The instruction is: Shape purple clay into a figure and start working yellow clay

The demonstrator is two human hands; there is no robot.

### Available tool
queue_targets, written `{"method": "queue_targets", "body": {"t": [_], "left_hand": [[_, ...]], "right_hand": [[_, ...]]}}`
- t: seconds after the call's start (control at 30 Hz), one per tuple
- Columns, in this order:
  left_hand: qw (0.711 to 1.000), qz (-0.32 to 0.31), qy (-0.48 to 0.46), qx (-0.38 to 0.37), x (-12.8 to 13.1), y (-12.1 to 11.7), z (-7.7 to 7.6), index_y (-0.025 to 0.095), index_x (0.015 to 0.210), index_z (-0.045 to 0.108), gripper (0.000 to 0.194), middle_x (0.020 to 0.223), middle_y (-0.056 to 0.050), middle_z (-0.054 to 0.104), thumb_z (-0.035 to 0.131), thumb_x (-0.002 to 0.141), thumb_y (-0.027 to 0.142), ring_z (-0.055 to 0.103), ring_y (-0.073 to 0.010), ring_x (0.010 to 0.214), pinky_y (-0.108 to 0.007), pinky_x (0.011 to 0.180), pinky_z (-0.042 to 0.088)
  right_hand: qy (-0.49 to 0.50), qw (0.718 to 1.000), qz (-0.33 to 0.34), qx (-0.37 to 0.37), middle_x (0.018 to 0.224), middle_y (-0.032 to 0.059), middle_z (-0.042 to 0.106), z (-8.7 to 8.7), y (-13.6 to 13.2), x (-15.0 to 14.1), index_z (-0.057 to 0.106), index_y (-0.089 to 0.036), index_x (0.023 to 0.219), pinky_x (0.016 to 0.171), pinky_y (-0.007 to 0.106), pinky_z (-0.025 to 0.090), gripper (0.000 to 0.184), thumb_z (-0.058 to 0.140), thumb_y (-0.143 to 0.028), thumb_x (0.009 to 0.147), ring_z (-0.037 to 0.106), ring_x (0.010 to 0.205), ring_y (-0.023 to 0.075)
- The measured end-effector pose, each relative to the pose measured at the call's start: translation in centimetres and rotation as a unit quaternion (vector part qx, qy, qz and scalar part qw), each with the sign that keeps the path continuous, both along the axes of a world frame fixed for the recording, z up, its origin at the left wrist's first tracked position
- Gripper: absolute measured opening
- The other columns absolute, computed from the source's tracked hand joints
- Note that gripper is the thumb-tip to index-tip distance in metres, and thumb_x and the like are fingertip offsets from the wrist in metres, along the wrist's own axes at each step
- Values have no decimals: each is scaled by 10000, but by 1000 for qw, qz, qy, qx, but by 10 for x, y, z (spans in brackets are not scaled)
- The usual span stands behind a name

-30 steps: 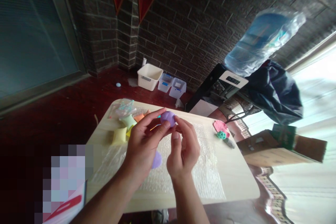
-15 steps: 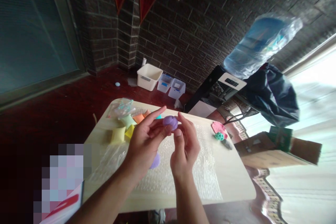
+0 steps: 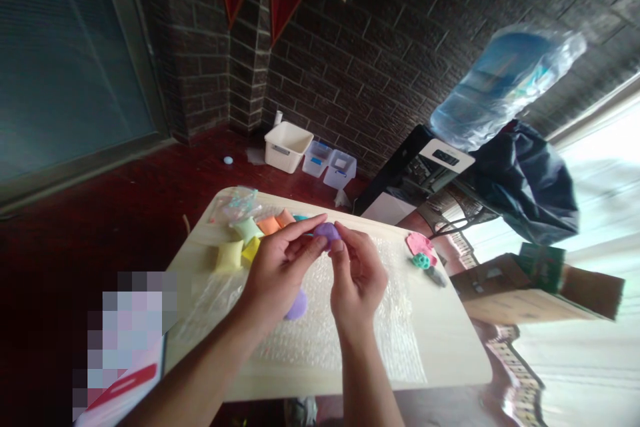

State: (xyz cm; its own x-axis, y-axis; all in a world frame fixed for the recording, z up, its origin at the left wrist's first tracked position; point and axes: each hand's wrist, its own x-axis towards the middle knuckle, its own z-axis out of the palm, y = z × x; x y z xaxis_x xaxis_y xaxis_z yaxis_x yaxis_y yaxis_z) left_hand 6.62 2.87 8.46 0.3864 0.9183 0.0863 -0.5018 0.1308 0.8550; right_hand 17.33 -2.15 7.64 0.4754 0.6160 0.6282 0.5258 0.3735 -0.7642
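Between the fingertips of both hands is a small lump of purple modelling clay [image 3: 327, 233], held above the table. My left hand [image 3: 283, 257] pinches it from the left with thumb and forefinger. From the right, my right hand [image 3: 357, 267] presses it with thumb and fingers, the other fingers curled in. A second purple clay piece [image 3: 297, 305], rounded, lies below on the bubble wrap [image 3: 320, 340], partly behind my left hand. Beyond that hand sit a pale yellow piece [image 3: 230, 255], a bright yellow piece [image 3: 251, 250], a pale green piece [image 3: 245, 229] and an orange piece [image 3: 269, 224].
At the table's [image 3: 450, 353] right edge lie a flat pink piece [image 3: 420, 246], a teal lump [image 3: 421, 261] and a grey piece [image 3: 437, 276]. Clear plastic packaging [image 3: 240, 203] is at the far left corner. An open cardboard box [image 3: 530, 303] stands to the right.
My right fingers have closed in onto the purple clay, and my left forefinger has come down against it. The clay looks flatter on top. The view has shifted slightly.
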Motion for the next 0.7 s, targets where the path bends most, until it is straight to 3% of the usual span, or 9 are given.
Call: {"method": "queue_targets", "body": {"t": [0.1, 0.17, 0.33, 0.5, 0.7], "left_hand": [[1000, 21, -2, 0, -3, 5, -1, 217, 1270, 776, 460, 1123, -88, 818, 890, 843, 343, 764, -212, 997, -313, 884, 612], [999, 32, -5, -3, -5, 9, -2, 196, 1191, 799, 405, 1088, -96, 825, 904, 826, 337, 770, -210, 964, -316, 872, 615], [999, 19, 13, -32, -11, 16, -8, 162, 1012, 851, 343, 1035, -110, 823, 965, 727, 315, 777, -234, 901, -399, 878, 650], [997, -21, 57, -38, -18, 16, -11, 153, 985, 861, 343, 1005, -114, 823, 977, 700, 305, 776, -249, 887, -419, 863, 656], [991, -109, 37, -70, -13, 9, -13, 176, 1072, 842, 355, 1006, -106, 833, 947, 763, 315, 792, -240, 937, -402, 918, 639]], "right_hand": [[80, 996, 35, -25, 964, 51, 762, 1, 2, -1, 747, -240, 1205, 684, 346, 630, 232, 681, -331, 1002, 728, 781, 182], [95, 992, 69, -41, 931, 24, 747, -1, 4, 1, 701, -264, 1338, 674, 332, 629, 366, 710, -334, 979, 718, 752, 165], [43, 988, 111, -93, 1040, 58, 763, -12, 3, 13, 746, -261, 1296, 774, 374, 648, 396, 811, -339, 913, 726, 850, 181], [-31, 983, 136, -120, 1153, 67, 727, -15, -9, 22, 702, -274, 1386, 777, 372, 663, 491, 825, -287, 910, 731, 865, 175], [-26, 990, 65, -121, 998, 53, 769, -21, -20, 29, 745, -223, 1203, 723, 369, 644, 361, 863, -302, 870, 725, 778, 179]]}}
